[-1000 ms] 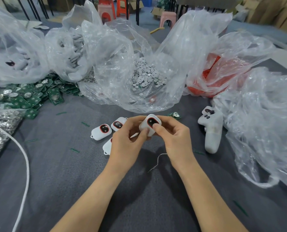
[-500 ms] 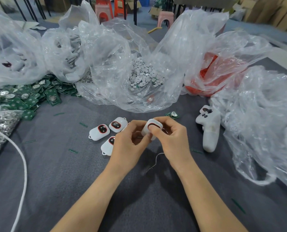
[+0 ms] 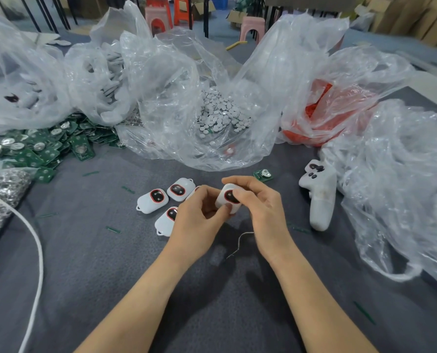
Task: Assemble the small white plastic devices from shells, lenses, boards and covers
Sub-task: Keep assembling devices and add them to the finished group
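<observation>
The device point(image 3: 228, 197) I grip is white, its dark centre ringed in red. The boards point(image 3: 81, 149) are green, the discs point(image 3: 220, 115) pale grey, the tabletop point(image 3: 84, 263) dark grey.

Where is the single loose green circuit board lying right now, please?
In the head view, the loose green board lies on the grey table just beyond the right hand, between the bag of white discs and the white handheld tool.

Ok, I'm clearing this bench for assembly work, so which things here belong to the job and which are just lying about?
Job: held device; white devices lying beside it; green boards pile; loose board; bagged white discs.
Lying about: white game controller; white cord; thin wire.
</observation>
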Motion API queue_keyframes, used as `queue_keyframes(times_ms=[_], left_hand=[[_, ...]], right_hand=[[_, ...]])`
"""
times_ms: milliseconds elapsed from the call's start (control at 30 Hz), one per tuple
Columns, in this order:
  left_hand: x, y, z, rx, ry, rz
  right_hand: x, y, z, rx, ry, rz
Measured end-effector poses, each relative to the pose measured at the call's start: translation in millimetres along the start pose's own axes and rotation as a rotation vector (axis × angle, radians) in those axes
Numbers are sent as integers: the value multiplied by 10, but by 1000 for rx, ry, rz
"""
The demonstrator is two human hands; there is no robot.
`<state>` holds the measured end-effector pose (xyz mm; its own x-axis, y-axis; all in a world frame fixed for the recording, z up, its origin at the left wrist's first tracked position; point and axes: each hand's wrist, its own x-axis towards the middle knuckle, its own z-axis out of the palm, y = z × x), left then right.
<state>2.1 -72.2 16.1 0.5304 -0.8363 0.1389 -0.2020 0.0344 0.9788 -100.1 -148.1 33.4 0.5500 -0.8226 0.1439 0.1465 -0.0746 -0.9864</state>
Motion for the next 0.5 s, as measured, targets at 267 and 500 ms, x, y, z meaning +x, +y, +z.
queue_keyframes(times_ms=[267,500], left_hand=[[19,-22,-16,-172,-41,-33],[19,-26,-24,-224,-64,-26]], right_hand=[[27,5,0,59,-21,35],[29,27,-14,-14,35,-26]])
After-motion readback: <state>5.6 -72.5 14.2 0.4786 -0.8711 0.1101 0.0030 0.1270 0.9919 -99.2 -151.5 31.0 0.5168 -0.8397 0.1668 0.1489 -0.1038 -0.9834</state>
